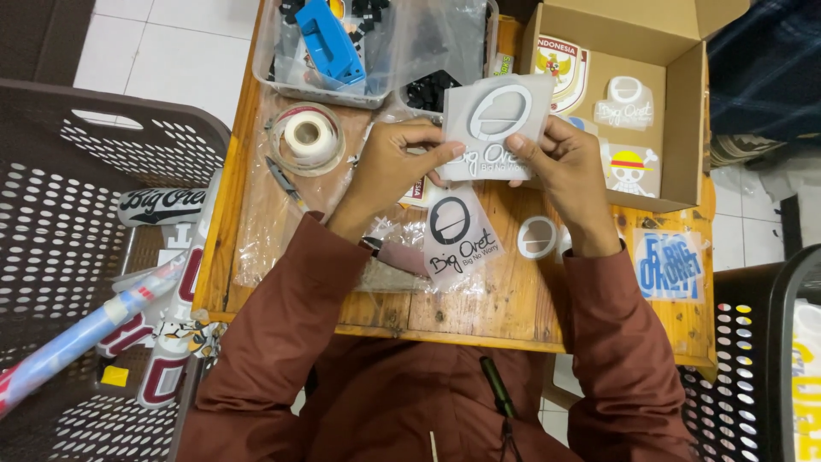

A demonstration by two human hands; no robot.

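A: From the head view, where's the grey sticker sheet?

B: Held above the wooden table, left hand and right hand each pinching a lower corner

A: Advice?

B: I'd keep both pinches firm and the sheet flat, clear of the bagged sticker beneath

The person wears a loose rust-brown long-sleeved top, its creased sleeves reaching both wrists, with a dark pen clipped at the chest and bare, ringless hands showing beyond the cuffs.
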